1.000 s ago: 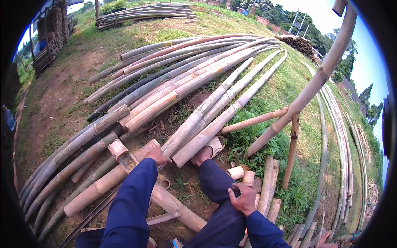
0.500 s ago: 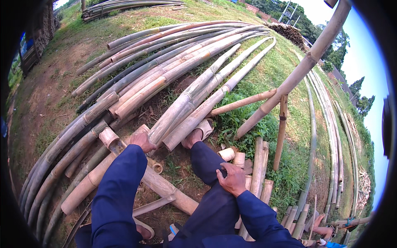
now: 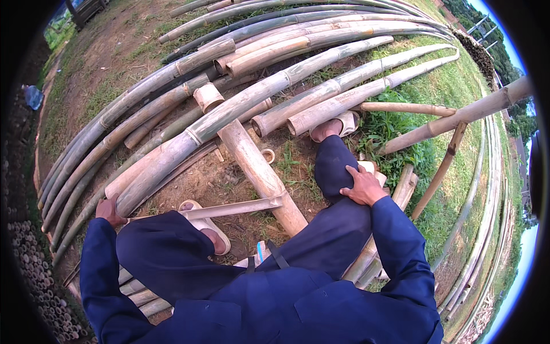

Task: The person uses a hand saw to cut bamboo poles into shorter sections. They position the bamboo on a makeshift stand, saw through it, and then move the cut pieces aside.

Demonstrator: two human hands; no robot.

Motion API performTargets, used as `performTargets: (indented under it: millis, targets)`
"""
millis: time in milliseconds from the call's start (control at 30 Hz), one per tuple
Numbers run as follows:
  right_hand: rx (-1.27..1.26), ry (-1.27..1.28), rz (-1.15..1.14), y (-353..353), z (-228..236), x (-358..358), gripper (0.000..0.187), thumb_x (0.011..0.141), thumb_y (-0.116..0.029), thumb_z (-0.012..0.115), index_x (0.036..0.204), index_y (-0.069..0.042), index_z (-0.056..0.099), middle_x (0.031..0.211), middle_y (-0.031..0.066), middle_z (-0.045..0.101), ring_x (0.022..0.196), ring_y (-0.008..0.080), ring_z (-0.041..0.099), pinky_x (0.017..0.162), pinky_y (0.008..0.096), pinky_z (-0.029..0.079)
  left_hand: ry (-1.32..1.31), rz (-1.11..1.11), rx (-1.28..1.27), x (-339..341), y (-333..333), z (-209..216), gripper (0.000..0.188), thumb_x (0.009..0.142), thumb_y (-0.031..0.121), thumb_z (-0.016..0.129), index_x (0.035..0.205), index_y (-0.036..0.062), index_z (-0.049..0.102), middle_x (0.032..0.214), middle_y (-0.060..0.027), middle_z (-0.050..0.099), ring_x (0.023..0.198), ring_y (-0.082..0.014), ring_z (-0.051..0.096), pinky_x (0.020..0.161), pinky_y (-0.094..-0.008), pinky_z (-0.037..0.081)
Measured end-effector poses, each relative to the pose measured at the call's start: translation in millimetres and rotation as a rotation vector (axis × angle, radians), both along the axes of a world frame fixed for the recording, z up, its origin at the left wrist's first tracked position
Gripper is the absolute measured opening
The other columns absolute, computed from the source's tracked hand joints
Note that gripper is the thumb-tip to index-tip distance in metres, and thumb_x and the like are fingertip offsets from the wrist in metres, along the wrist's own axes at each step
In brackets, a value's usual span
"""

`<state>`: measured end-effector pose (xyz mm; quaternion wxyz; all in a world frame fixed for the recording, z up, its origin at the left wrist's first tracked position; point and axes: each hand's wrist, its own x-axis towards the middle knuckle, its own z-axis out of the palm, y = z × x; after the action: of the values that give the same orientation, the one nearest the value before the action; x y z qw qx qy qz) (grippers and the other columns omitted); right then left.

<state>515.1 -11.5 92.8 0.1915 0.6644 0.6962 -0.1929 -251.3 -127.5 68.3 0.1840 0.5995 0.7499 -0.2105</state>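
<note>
Left hand (image 3: 110,213): fingertips were lost at the butt end of the long grey-tan bamboo pole (image 3: 243,102); grip unclear. That pole hid part of the lighter tan bamboo length (image 3: 134,169) alongside. Brown round bamboo poles (image 3: 195,7) at top were cut by the upper edge. Thick tan bamboo post (image 3: 492,104) ran off into the dark right rim. Small blue-and-white object (image 3: 261,251) between the legs was partly covered, kind unclear. Pale-blue see-through item (image 3: 33,97), far left, was too blurred to name. Dark blue cloth jacket (image 3: 258,321) was cut off at bottom.
</note>
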Motion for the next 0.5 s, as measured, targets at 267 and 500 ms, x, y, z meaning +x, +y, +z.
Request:
performTargets:
  millis: [267,500]
  targets:
    - [-0.154,-0.144,0.142,58,-35,-10,0.091,0.081,-0.055,0.079,0.159,-0.031,0.039,0.166,0.0253,0.027,0.146,0.0528,0.034,0.121,0.0587,0.032,0.113,0.227,-0.186,-82,-77,-42,0.115,0.052,0.035,0.095,0.152,0.018,0.041,0.133,-0.0167,0.067,0.128,-0.0384,0.06,0.114,-0.0559,0.035]
    - [-0.196,0.547,-0.01,73,-52,-22,0.052,0.089,-0.031,0.075,0.138,-0.014,0.066,0.113,0.0189,0.076,0.115,0.0346,0.069,0.102,0.0428,0.052,0.084,-0.071,0.218,49,105,46,0.101,0.077,0.043,0.084,0.157,0.0146,0.03,0.149,-0.0171,0.054,0.135,-0.0373,0.053,0.115,-0.0534,0.039]
